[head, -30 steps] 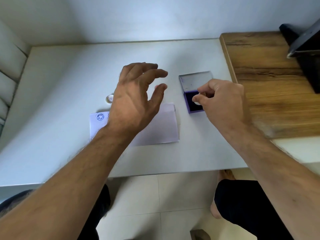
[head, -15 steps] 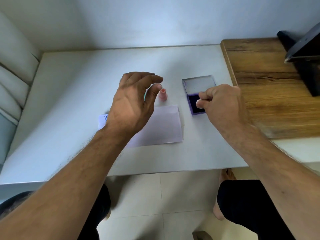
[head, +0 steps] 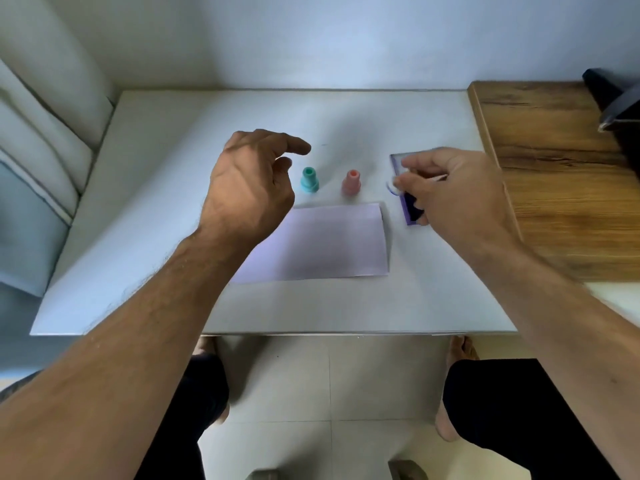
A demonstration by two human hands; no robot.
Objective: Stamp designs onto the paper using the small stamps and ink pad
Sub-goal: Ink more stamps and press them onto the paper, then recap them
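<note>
A pale lilac sheet of paper (head: 329, 244) lies flat on the white table (head: 173, 168). Just behind it stand a teal stamp (head: 309, 181) and a pink stamp (head: 351, 183), both upright. My left hand (head: 247, 188) hovers left of the teal stamp with fingers loosely curled and apart, holding nothing. My right hand (head: 453, 192) pinches a small clear stamp (head: 392, 188) with a blue-inked face, at the left edge of the open purple ink pad (head: 412, 211). The hand hides most of the pad and its lid. My left forearm covers the paper's left end.
A wooden surface (head: 554, 161) adjoins the table on the right, with a dark object (head: 616, 102) at its far corner. A cushioned seat (head: 31, 188) sits to the left. My knees and feet show below the table's front edge.
My left hand has drawn back to the left, uncovering the teal and pink stamps. My right hand has lifted off the ink pad and shifted left with the small stamp.
</note>
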